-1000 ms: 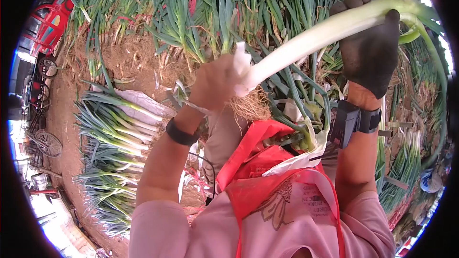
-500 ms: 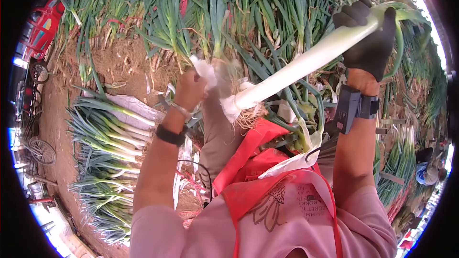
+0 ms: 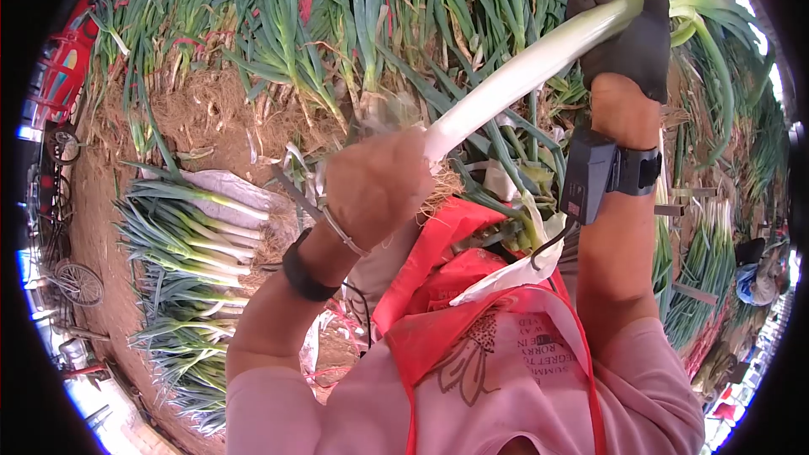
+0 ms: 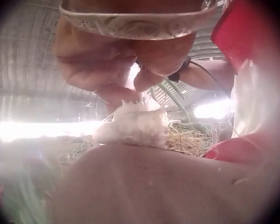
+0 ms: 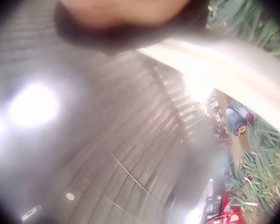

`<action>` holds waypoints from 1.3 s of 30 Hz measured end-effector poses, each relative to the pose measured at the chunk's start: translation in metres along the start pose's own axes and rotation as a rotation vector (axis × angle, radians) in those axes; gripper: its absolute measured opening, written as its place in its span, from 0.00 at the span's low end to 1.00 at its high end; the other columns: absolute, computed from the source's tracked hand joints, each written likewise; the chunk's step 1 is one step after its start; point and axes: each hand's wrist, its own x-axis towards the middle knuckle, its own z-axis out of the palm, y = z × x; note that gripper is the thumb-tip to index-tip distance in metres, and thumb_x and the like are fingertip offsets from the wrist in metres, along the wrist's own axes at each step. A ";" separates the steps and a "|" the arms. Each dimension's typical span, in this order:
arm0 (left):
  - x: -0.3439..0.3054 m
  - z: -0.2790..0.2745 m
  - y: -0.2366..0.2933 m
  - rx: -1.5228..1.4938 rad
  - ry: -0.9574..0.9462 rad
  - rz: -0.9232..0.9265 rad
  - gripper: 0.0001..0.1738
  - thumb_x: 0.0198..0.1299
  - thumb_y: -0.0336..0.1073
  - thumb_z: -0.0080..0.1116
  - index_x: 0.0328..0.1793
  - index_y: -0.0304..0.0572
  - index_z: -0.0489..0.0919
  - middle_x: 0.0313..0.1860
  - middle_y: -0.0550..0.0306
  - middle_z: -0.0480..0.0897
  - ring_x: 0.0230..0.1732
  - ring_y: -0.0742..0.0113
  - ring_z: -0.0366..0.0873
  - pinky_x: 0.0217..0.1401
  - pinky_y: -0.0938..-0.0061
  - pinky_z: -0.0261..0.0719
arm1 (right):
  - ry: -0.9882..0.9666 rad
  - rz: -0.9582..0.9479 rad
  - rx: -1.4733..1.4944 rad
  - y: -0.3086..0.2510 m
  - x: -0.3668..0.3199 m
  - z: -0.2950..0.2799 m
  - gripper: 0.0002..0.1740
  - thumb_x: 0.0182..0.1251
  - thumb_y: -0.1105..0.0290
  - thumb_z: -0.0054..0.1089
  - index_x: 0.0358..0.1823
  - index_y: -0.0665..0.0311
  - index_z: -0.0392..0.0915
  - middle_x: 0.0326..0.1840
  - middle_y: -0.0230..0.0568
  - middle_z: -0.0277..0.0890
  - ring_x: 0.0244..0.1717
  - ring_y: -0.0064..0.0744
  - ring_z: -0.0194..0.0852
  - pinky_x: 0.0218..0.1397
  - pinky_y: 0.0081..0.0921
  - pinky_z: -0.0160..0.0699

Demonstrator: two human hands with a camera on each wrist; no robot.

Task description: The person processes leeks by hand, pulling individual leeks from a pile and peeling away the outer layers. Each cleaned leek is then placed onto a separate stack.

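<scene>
A large green onion [image 3: 514, 76] with a long white stalk slants across in front of the body, root end lower left and green leaves upper right. My right hand [image 3: 628, 49], in a dark glove, grips it where white turns green, thumb pointing up along it. At the root end, my bare left hand [image 3: 379, 175] has its fingers curled in. In the left wrist view the fingers of the left hand [image 4: 116, 70] pinch white skin just above the pale base [image 4: 135, 126]. Tan roots [image 3: 442, 190] hang below the left hand in the head view.
Bunches of green onions [image 3: 337, 25] fill the ground ahead. Trimmed ones lie in a row [image 3: 202, 227] on the left, partly on a pale sheet. A red apron [image 3: 438, 270] with leaf scraps in it covers the lap. A bicycle [image 3: 78, 283] stands far left.
Half a second ago my left hand was out to the left with a peeled strip of white skin; now it is back at the root end. My right hand keeps its grip, shifted slightly left.
</scene>
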 end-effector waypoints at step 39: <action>-0.003 0.016 -0.005 -0.128 0.172 0.022 0.06 0.56 0.25 0.56 0.40 0.33 0.78 0.28 0.50 0.81 0.24 0.60 0.80 0.24 0.71 0.76 | -0.251 0.030 0.078 -0.014 -0.015 -0.002 0.20 0.70 0.53 0.51 0.41 0.67 0.65 0.27 0.32 0.60 0.27 0.26 0.58 0.35 0.27 0.64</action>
